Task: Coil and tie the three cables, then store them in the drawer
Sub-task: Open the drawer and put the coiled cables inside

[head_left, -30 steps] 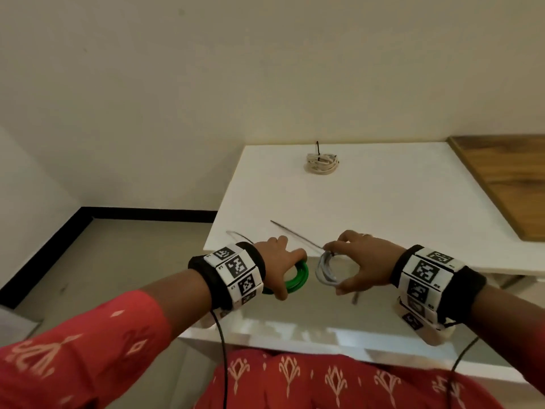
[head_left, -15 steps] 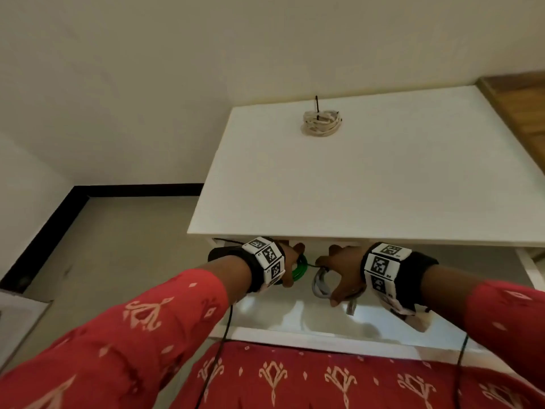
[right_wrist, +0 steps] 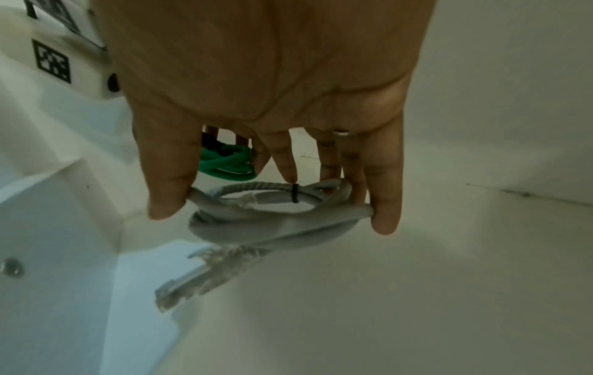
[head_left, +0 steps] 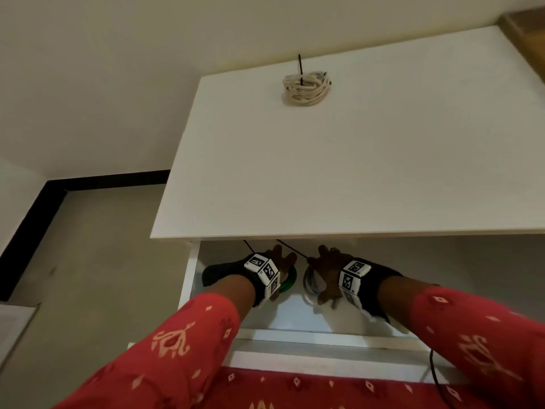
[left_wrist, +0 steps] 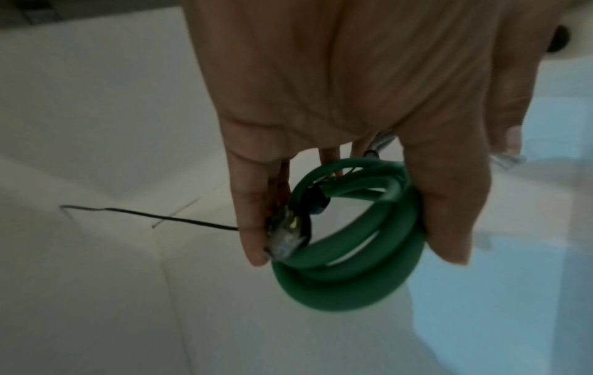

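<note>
My left hand point(head_left: 280, 261) is inside the open white drawer point(head_left: 188, 276) and holds the coiled green cable point(left_wrist: 353, 266) between thumb and fingers. The black tail point(left_wrist: 144, 213) of its tie sticks out to the left. Beside it, my right hand point(head_left: 324, 270) holds the coiled grey cable point(right_wrist: 273, 223) by its rim, just above the drawer floor. A black tie point(right_wrist: 295, 194) binds the grey coil, and its connector point(right_wrist: 179, 291) hangs below. The green cable point(head_left: 287, 286) and the grey cable point(head_left: 309, 283) hang side by side. A tied cream cable coil point(head_left: 306, 88) lies far back on the white table top point(head_left: 354, 172).
The table top overhangs the back of the drawer and hides the fingertips in the head view. The drawer's front wall point(head_left: 295, 335) is close to my body. A wooden surface point(head_left: 530, 33) adjoins the table at the far right. Floor lies to the left.
Both hands went down from the table top into the open drawer, each still carrying its coil. The head view has moved closer over the table.
</note>
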Action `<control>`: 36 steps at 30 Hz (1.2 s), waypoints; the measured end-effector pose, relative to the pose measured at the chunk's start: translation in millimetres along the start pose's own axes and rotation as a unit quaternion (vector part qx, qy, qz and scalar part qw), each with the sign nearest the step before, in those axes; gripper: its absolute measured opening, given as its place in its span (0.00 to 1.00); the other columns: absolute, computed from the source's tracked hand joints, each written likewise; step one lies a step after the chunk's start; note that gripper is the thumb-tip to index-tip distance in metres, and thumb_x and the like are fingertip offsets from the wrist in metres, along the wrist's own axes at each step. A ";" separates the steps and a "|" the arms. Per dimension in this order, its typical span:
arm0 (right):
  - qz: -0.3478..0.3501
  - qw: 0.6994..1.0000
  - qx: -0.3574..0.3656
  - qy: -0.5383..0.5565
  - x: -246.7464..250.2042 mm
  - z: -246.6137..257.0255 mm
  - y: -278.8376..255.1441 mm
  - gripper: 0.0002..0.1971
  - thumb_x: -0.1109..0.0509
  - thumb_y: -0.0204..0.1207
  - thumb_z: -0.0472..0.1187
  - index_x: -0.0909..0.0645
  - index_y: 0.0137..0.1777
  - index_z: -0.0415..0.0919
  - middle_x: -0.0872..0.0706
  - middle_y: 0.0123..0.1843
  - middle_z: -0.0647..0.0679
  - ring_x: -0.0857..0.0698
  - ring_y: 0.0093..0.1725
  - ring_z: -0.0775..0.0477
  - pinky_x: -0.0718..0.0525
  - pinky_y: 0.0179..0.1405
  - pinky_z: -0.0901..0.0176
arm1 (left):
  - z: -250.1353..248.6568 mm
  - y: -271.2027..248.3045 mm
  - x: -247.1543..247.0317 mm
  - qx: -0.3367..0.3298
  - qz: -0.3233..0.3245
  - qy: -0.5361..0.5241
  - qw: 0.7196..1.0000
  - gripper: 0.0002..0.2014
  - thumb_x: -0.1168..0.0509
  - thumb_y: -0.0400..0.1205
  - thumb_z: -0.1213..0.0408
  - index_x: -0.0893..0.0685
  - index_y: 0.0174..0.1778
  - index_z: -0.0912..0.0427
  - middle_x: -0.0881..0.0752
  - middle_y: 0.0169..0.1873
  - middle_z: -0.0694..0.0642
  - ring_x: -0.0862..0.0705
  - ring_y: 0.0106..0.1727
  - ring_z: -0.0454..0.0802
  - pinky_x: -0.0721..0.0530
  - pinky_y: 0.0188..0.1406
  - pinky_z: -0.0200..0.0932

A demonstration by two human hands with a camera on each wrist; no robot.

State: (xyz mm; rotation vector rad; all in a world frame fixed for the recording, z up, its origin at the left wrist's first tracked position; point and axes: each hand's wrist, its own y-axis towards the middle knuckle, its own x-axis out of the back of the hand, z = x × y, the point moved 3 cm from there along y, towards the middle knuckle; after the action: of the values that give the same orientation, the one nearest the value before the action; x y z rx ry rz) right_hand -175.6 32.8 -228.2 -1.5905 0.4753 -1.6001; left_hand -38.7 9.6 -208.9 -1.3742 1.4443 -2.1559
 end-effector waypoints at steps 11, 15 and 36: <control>-0.001 1.000 -0.010 0.029 -22.6 6.7 24.7 0.54 0.21 0.60 0.56 0.50 0.80 0.45 0.49 0.82 0.37 0.40 0.77 0.31 0.29 0.73 0.36 | -1.4 28.8 -40.1 0.004 0.032 0.005 0.999 0.33 0.45 0.84 0.56 0.56 0.81 0.52 0.56 0.81 0.65 0.47 0.81 0.65 0.44 0.79 0.58; 0.005 1.000 -0.012 0.021 -19.0 7.0 19.8 0.54 0.22 0.61 0.56 0.50 0.81 0.44 0.48 0.82 0.36 0.40 0.77 0.29 0.31 0.74 0.36 | -3.2 19.2 -33.7 -0.006 0.004 0.013 1.000 0.40 0.38 0.80 0.59 0.58 0.81 0.57 0.56 0.81 0.66 0.48 0.81 0.65 0.44 0.79 0.57; -0.138 0.990 0.016 0.015 92.0 40.8 -146.2 0.25 0.33 0.75 0.48 0.29 0.70 0.40 0.20 0.67 0.38 0.21 0.65 0.38 0.24 0.63 0.52 | -18.6 -166.5 107.5 -0.036 -0.174 -0.113 0.978 0.25 0.35 0.79 0.53 0.28 0.67 0.65 0.20 0.64 0.65 0.22 0.63 0.62 0.24 0.59 0.51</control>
State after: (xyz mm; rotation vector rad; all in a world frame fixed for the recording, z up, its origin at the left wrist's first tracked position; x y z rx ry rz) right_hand -165.8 62.3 -53.4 -1.6650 0.2501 -1.8300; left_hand -60.9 39.3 -13.4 -1.9528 1.2844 -2.0633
